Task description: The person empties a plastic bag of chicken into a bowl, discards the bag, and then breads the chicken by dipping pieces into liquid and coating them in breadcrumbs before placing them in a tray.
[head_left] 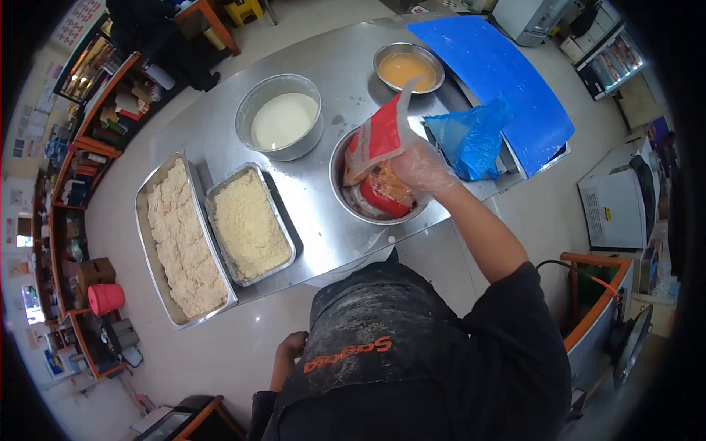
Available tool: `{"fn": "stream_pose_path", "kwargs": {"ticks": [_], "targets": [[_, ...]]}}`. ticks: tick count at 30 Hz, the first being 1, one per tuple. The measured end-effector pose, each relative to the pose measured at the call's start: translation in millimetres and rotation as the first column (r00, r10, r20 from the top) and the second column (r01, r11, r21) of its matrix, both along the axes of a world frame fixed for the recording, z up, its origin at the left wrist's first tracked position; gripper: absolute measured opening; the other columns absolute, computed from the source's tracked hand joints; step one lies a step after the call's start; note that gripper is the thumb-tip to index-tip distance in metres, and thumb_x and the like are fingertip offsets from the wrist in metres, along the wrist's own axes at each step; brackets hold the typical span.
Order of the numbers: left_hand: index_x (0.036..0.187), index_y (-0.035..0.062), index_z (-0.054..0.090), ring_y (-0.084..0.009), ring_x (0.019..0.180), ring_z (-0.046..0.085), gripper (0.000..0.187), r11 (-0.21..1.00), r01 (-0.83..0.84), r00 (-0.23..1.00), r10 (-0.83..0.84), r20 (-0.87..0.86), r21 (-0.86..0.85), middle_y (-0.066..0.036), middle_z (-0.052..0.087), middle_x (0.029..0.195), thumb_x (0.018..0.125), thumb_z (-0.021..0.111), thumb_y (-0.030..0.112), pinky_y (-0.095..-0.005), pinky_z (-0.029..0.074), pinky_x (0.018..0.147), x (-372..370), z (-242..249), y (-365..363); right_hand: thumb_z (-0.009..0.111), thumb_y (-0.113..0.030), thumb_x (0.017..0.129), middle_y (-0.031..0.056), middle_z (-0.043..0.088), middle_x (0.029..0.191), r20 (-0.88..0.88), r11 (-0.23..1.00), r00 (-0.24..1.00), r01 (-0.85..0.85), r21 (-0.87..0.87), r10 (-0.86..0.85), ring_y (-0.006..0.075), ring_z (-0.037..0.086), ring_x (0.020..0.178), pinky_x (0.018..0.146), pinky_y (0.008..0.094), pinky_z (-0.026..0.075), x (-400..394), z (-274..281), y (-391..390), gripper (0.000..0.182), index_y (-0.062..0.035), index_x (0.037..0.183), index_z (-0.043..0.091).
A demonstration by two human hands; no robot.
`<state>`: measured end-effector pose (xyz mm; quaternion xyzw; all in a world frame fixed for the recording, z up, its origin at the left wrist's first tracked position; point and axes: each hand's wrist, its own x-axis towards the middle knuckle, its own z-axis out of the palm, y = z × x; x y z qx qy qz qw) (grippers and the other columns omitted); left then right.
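Observation:
My right hand [423,167], in a clear plastic glove, is closed on a red and white plastic packet [380,132] over a round metal bowl [337,184]. Inside the bowl lie a red piece and orange-brown stuff that I cannot make out. Low beside the dark apron, away from the table, my left hand [294,343] has its fingers curled; whether it holds anything is hidden. A blue plastic bag [474,140] lies just right of my right hand. Behind the bowl stands a smaller bowl of orange liquid [407,71].
The steel table [323,242] also bears a round pan of white liquid [284,121], a tray of pale crumbs [250,224], a long tray of lumpy dough [184,242] and a blue board [507,88]. Beyond the table's far left corner stands a person in dark clothes [158,37].

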<state>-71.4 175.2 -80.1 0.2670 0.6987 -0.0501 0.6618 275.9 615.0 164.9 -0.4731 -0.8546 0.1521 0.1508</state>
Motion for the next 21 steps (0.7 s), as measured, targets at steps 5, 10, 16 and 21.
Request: {"fn": "stream_pose_path", "kwargs": {"ticks": [5, 10, 16, 21], "targets": [[0.115, 0.0001, 0.066, -0.0274, 0.091, 0.068, 0.039, 0.998, -0.052, 0.996, 0.054, -0.076, 0.024, -0.020, 0.067, 0.116, 0.091, 0.052, 0.028, -0.0411, 0.053, 0.074, 52.1, -9.0, -4.0, 0.059, -0.010, 0.078, 0.0194, 0.066, 0.099, -0.180, 0.959, 0.976, -0.074, 0.274, 0.126, 0.0358, 0.062, 0.096, 0.086, 0.0439, 0.050, 19.4, 9.1, 26.7, 0.026, -0.0033, 0.102, 0.064], [0.119, 0.0009, 0.065, -0.0274, 0.101, 0.068, 0.043, 0.914, 0.345, 0.939, -0.333, -0.090, 0.214, -0.017, 0.066, 0.123, 0.089, 0.056, 0.030, -0.0406, 0.054, 0.079, 67.9, -128.1, -134.8, 0.062, -0.012, 0.076, 0.0181, 0.066, 0.105, 0.006, 0.859, 0.893, -0.434, 0.272, 0.449, 0.0338, 0.061, 0.101, 0.090, 0.0412, 0.049, 5.5, -9.0, 64.3, 0.023, -0.0056, 0.098, 0.067], [0.117, 0.0007, 0.066, -0.0276, 0.101, 0.068, 0.044, 0.992, 0.090, 0.995, -0.086, -0.047, 0.088, -0.018, 0.066, 0.121, 0.087, 0.058, 0.031, -0.0411, 0.053, 0.080, 132.0, -53.9, -151.8, 0.064, -0.021, 0.081, 0.0116, 0.068, 0.107, 0.343, 0.647, 0.569, -0.505, -0.571, 0.747, 0.0294, 0.062, 0.104, 0.091, 0.0386, 0.049, -36.3, 13.2, 84.5, 0.025, -0.0139, 0.105, 0.068], [0.116, 0.0005, 0.067, -0.0278, 0.101, 0.068, 0.044, 0.978, -0.169, 0.983, 0.177, -0.057, 0.123, -0.018, 0.067, 0.119, 0.086, 0.060, 0.032, -0.0415, 0.053, 0.081, 179.1, 0.9, -99.5, 0.061, -0.027, 0.085, 0.0123, 0.067, 0.109, 0.418, 0.582, 0.407, -0.612, -0.535, 0.813, 0.0287, 0.063, 0.103, 0.090, 0.0384, 0.049, -65.7, -0.8, 67.5, 0.027, -0.0127, 0.107, 0.068]]}}
